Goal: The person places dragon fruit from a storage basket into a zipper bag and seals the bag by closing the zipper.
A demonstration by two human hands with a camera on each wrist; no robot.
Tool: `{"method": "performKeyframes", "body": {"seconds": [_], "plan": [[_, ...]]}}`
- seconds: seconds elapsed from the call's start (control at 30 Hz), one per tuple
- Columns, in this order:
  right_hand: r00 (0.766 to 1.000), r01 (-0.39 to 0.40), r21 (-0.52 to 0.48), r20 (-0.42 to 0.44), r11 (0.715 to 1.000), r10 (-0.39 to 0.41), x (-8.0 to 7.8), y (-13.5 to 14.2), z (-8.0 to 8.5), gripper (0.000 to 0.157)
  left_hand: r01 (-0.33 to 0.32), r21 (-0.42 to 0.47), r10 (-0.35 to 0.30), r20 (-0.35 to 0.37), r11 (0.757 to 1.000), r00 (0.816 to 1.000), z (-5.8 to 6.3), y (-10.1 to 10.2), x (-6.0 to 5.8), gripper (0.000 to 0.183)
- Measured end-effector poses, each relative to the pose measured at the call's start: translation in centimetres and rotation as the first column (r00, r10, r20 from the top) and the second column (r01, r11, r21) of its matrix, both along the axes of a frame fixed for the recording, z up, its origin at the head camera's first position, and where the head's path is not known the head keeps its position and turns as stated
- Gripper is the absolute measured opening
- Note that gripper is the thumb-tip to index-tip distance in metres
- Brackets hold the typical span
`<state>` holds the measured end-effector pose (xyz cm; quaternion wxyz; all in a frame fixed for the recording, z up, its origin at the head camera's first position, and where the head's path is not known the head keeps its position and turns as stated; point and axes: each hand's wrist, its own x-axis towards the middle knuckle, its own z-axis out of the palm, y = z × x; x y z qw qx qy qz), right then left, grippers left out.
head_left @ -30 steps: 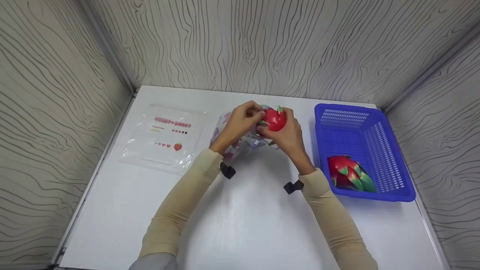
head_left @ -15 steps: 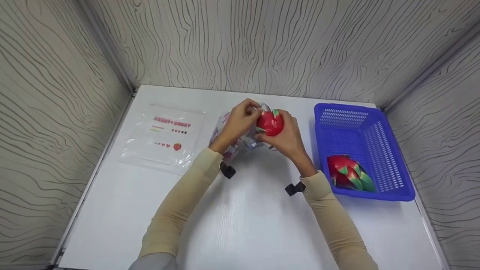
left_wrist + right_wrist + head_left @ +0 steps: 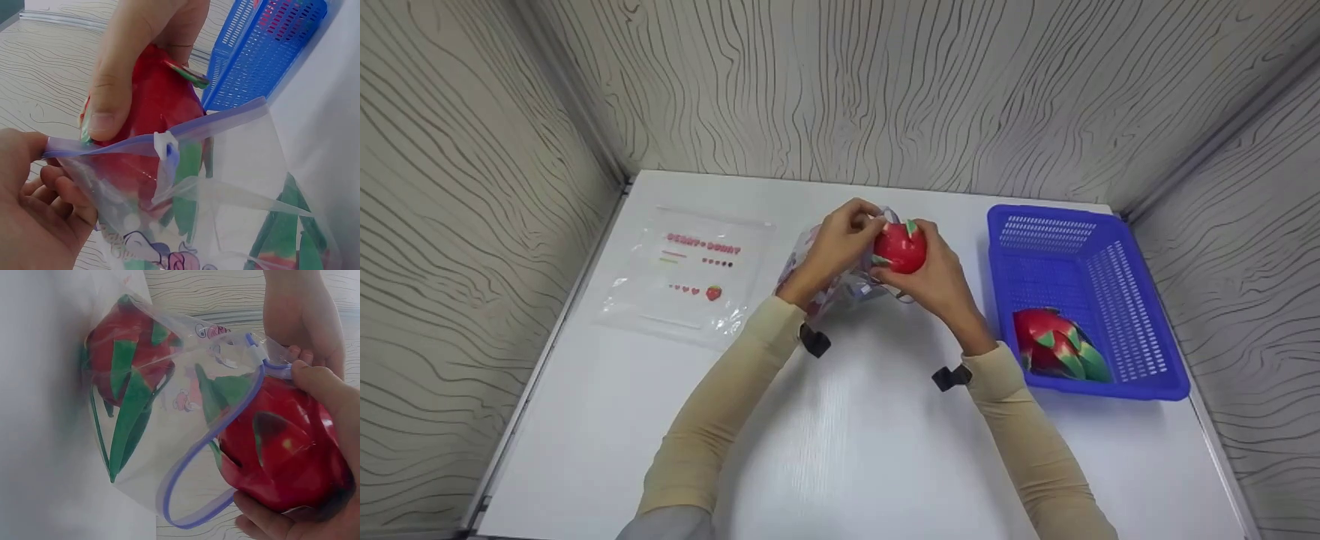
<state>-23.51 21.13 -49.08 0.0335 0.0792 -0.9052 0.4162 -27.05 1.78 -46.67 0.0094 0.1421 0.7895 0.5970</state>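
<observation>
My right hand (image 3: 937, 274) grips a red dragon fruit (image 3: 901, 249) with green-tipped scales, thumb on one side and fingers round the other. Its leafy end sits inside the mouth of a clear slider zip bag (image 3: 242, 157) with a purple seal and cartoon print. On the bag's rim, the left hand (image 3: 840, 244) pinches the seal between thumb and fingers, as the left wrist view shows. Deeper in the bag, the right wrist view shows another dragon fruit (image 3: 126, 354) with long green leaves. Much of the bag is hidden behind the hands in the head view.
At the right stands a blue perforated basket (image 3: 1035, 259) holding a dragon fruit (image 3: 1057, 345) in its near part. A flat clear zip bag (image 3: 690, 270) with pink lettering lies at the left of the white table (image 3: 840, 450). Wood-patterned panels (image 3: 840, 90) enclose the back and sides.
The right hand has shifted the dragon fruit slightly left and toward me, turning it at the bag's mouth. During the last half second both hands have hardly moved.
</observation>
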Motion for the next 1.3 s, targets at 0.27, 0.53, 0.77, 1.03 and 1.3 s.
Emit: {"method": "performKeyframes", "body": {"seconds": [0.27,0.53,0.77,1.03,1.3], "plan": [[1.000,0.026,0.051,-0.005,0.998,-0.026,0.3,0.0,0.8,0.098,-0.007,-0.010,0.007,-0.019,1.000,1.000,-0.1,0.1,-0.1,0.023],[0.995,0.062,0.065,0.076,0.996,-0.067,0.9,0.0,1.8,0.110,-0.008,-0.019,0.008,-0.010,1.000,1.000,0.1,0.0,0.2,0.023],[0.992,0.079,0.048,0.096,0.996,-0.083,0.7,0.0,1.8,0.109,0.008,-0.021,-0.008,-0.001,1.000,1.000,0.3,0.0,0.3,0.024],[0.996,0.067,0.046,0.061,0.997,-0.070,0.8,0.0,2.2,0.105,0.007,0.000,-0.008,-0.019,1.000,1.000,0.2,-0.1,0.3,0.025],[0.996,0.069,0.048,0.061,0.996,-0.072,1.2,0.1,2.6,0.109,-0.016,-0.011,0.016,-0.020,1.000,1.000,0.2,-0.2,0.4,0.024]]}}
